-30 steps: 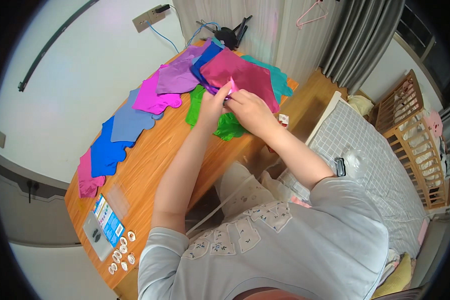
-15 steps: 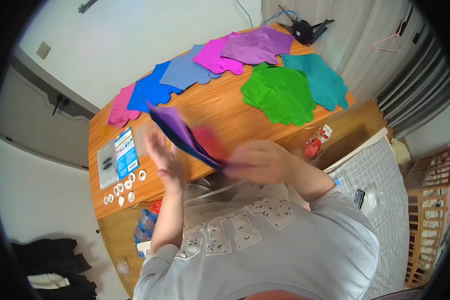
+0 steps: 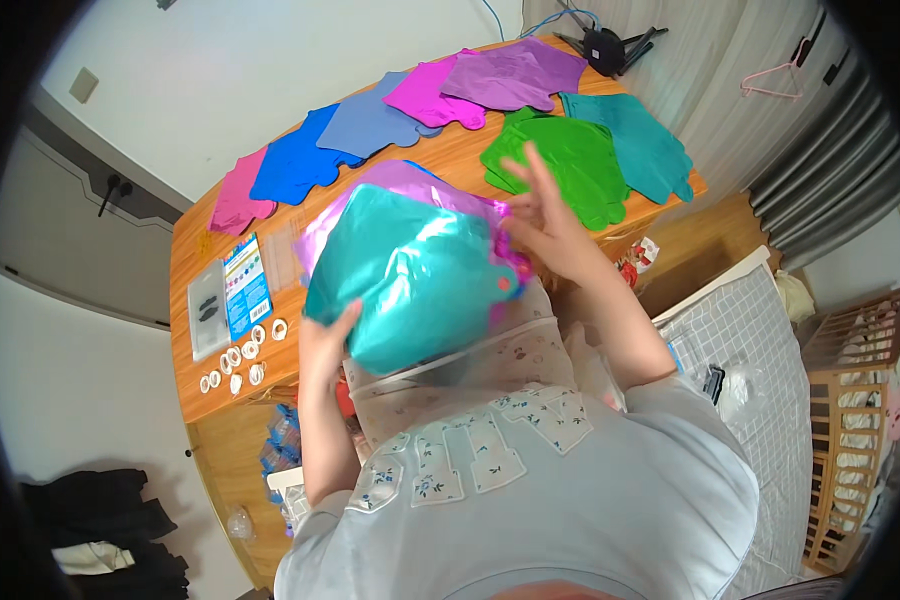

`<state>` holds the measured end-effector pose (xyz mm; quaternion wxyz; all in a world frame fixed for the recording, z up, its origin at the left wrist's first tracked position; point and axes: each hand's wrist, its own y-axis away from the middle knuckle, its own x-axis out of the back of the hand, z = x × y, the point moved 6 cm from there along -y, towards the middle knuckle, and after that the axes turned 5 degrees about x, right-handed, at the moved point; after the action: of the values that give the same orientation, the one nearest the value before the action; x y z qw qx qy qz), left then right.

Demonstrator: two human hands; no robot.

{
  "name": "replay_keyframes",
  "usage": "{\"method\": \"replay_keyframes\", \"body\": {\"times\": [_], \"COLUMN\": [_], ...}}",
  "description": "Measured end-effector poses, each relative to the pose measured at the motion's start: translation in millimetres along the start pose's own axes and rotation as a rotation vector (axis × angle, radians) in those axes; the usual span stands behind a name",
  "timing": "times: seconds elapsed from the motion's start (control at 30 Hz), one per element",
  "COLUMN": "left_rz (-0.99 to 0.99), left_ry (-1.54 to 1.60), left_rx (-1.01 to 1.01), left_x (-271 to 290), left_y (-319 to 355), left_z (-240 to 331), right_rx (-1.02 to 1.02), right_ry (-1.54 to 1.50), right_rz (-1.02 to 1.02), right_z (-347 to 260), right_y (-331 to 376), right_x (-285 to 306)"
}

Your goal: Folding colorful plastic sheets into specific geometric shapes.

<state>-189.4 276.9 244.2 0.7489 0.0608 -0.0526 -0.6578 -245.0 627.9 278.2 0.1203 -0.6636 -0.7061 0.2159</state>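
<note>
My left hand [image 3: 325, 345] grips the lower left edge of a stack of flat, shiny foil sheets, its thumb over the top one. A teal foil sheet [image 3: 410, 270] lies uppermost, with a purple foil sheet [image 3: 400, 180] showing behind it and a sliver of blue beyond. Small rounded tabs line the stack's right edge. My right hand [image 3: 550, 225] is beside that edge, fingers spread; whether a fingertip touches the foil I cannot tell. More foil sheets lie on the table, among them a green pile [image 3: 560, 165] just beyond my right hand.
Along the wooden table's [image 3: 295, 225] far edge lie pink, blue [image 3: 305, 155], grey-blue, magenta and purple foil sheets, with teal ones [image 3: 635, 145] at right. A black router [image 3: 602, 50] stands behind. At left are a blue printed card [image 3: 247, 290], a clear packet [image 3: 207, 310] and several white rings [image 3: 250, 350].
The stack has swung from edge-on to nearly flat, teal face up. My left hand has taken hold of it; my right hand has let go and moved up and right.
</note>
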Motion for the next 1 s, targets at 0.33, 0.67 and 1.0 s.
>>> {"method": "replay_keyframes", "body": {"times": [0.33,0.67,1.0], "left_rz": [0.222,-0.375,-0.14], "left_ry": [-0.609,-0.845,-0.833], "left_rx": [-0.213,-0.748,-1.496], "left_x": [13.8,-153.7,-207.3], "left_y": [-45.9,21.8,46.1], "left_z": [14.6,43.3,54.2], "right_rx": [0.133,0.048,-0.269], "right_ry": [1.103,0.846,-0.021], "right_rz": [-0.318,0.059,-0.028], "right_z": [6.5,-9.5,-28.5], "right_y": [43.0,54.2,74.4], "right_x": [66.3,78.4,57.1]}}
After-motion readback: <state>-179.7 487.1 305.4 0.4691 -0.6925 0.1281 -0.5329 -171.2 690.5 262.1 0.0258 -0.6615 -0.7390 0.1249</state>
